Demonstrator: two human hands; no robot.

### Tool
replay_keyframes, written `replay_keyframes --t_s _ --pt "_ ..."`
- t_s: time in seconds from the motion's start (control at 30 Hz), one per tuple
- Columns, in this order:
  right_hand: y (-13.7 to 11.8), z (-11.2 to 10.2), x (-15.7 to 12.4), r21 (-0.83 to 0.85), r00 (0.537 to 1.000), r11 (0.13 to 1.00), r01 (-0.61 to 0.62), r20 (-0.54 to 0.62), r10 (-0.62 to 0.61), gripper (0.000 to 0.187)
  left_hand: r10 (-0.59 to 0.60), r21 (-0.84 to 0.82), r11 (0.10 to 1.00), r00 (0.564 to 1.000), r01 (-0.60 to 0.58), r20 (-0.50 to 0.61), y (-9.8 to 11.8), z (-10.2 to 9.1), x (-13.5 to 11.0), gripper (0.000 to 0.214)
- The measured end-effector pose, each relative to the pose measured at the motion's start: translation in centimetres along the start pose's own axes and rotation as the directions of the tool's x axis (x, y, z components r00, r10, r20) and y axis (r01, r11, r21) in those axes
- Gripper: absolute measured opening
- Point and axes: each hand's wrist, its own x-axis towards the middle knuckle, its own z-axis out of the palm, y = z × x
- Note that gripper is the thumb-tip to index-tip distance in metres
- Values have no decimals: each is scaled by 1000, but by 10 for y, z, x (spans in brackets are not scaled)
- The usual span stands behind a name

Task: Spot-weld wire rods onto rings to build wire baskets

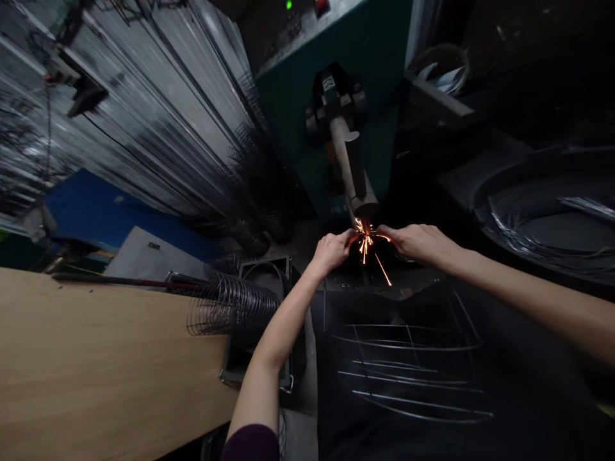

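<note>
Orange sparks (365,242) spray from beneath the tip of a thick metal arm (354,168), which juts from a dark green welding machine (293,105). On the left of the sparks, my left hand (333,251) is closed in a pinch at the arm's tip. My right hand (417,243) pinches from the other side, thumb and fingers together. What sits between the fingers is hidden by glare and dark. Below the hands, a bent wire frame (416,347) with several thin bars shows over a black apron (384,435).
At left lies a wooden board (115,365), with a stack of wire rings (235,304) over a dark crate (225,374) beside it. Long metal rods or wires (158,83) fill the upper left, near a blue panel (96,208). A round tub (548,211) with wire stands at right.
</note>
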Motion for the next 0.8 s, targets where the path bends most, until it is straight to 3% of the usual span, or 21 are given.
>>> replay_keyframes --t_s 0.3,0.6,0.8 --pt "1 4 3 60 1000 998 6 -19 -5 42 -25 -34 999 999 24 -45 -3 3 -3 32" --pt "4 0 2 152 999 988 12 -36 -7 46 41 -152 987 997 -52 -73 -8 0 -3 33" --pt "13 -1 1 135 999 991 -22 -36 27 44 13 -115 993 997 -22 -78 -3 2 2 29"
